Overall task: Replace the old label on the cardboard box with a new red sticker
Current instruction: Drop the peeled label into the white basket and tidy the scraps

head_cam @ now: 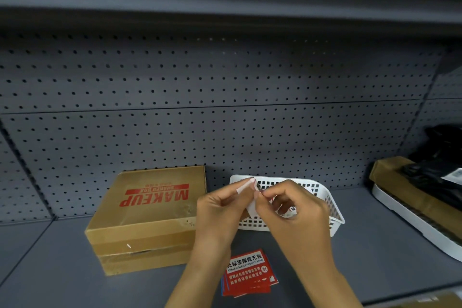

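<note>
Red stickers [250,273] sit stacked on the shelf just below both wrists, none on the cardboard box [147,217] left of the hands yet. Left hand [220,210] and right hand [292,210] are raised together, fingertips pinched on a small white label [246,186], probably the peeled old one, over the white basket [322,197].

White perforated basket [325,197] on grey shelf [375,245]; pegboard [225,107] behind; black bags [440,155] far right.
</note>
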Available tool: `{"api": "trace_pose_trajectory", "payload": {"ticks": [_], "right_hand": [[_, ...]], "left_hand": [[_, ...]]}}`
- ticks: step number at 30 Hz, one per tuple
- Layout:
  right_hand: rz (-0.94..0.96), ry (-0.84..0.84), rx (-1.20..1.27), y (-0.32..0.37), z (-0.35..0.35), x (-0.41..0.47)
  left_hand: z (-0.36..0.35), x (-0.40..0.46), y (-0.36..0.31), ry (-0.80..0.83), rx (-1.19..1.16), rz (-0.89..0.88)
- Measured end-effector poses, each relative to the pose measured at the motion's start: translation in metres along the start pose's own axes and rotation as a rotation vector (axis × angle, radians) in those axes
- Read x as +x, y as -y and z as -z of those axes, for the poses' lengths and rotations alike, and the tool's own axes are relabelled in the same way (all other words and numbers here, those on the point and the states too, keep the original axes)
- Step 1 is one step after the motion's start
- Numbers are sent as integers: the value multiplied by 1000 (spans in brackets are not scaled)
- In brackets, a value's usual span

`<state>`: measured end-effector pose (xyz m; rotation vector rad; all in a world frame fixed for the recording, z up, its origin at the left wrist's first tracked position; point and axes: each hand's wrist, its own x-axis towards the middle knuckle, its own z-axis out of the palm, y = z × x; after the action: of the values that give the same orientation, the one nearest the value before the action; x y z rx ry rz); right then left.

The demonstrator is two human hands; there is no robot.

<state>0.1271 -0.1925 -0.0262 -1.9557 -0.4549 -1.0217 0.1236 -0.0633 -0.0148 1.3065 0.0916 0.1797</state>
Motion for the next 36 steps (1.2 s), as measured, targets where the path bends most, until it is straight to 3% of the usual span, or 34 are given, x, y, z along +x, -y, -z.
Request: {"api": "trace_pose_trajectory", "payload": {"ticks": [5,11,16,21,27,36], "right_hand": [[143,-1,-186,-6,-7,-2],[244,-37,-299,-7,-10,-4],[197,-35,-364,-12,-13,-6],[265,23,-382,-22,-16,-11],[196,157,-391,-27,-9,-7],[-136,259,-258,-38,-1,7]], "left_hand": [[12,6,0,213,-419,296],[23,10,6,345,-544,314],[29,12,2,453,-692,397],[18,18,14,284,-233,221],[18,30,15,227,191,39],[-3,55,14,290,335,-137]]}}
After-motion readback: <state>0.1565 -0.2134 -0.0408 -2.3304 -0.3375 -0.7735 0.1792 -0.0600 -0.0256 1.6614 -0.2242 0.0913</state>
